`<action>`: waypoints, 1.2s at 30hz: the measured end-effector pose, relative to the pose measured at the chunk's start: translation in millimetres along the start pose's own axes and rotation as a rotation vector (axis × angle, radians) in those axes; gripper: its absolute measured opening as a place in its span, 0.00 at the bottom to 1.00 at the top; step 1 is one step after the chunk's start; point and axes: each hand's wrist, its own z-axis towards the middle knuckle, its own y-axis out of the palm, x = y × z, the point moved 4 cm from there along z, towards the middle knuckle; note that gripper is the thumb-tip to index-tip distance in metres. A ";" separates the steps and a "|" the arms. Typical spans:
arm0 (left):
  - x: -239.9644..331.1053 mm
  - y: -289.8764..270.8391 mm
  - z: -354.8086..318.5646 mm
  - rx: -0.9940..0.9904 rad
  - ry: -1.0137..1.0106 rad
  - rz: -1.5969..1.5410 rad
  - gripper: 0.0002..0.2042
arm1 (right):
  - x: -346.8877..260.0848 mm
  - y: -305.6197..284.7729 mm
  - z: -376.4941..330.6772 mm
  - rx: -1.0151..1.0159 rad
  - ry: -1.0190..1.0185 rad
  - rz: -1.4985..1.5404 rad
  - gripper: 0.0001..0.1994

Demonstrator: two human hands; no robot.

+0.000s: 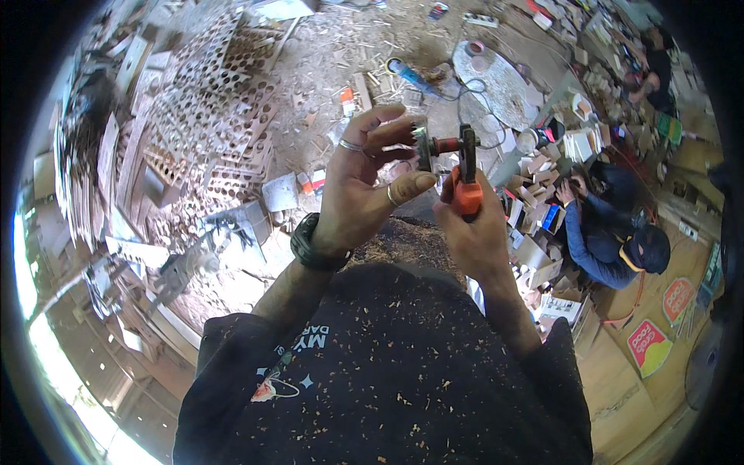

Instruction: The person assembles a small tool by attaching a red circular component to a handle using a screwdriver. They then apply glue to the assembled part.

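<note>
My right hand (477, 232) is closed round the orange handle (467, 198) of a hand tool with a dark, upright metal head (467, 151). A short red-and-dark shaft (445, 146) runs left from that head to a greyish round piece (422, 149), whose kind I cannot make out. Close to this round piece is my left hand (360, 174), open, its fingers curved and spread and its thumb stretched out below. Whether the fingertips touch it is unclear. Brown shavings (407, 244) lie below my hands.
A blue power tool (411, 77) with a cable lies ahead near a pale oval board (496, 85). Perforated wooden sheets (209, 101) are heaped to the left. At right, a seated co-worker (608, 240) handles things beside scattered wooden blocks (535, 182); another person (655, 74) is farther back.
</note>
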 end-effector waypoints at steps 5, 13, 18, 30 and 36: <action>38.1 -43.2 -77.4 0.109 -0.169 -0.042 0.41 | -5.3 59.3 -35.8 -0.137 -0.147 -0.112 0.13; 78.2 -96.9 -155.6 0.238 0.217 0.413 0.36 | -11.9 129.0 -68.6 -0.313 -0.239 -0.117 0.13; 86.2 -119.1 -177.9 0.250 0.192 0.440 0.34 | -23.6 151.1 -78.4 -0.306 -0.363 -0.236 0.12; 99.2 -163.6 -213.7 0.248 -0.349 -0.047 0.40 | -34.1 203.3 -84.9 -0.405 -0.525 -0.383 0.15; 86.8 -170.7 -230.5 0.265 -0.555 -0.400 0.34 | -26.9 215.8 -80.7 -0.435 -0.645 -0.440 0.18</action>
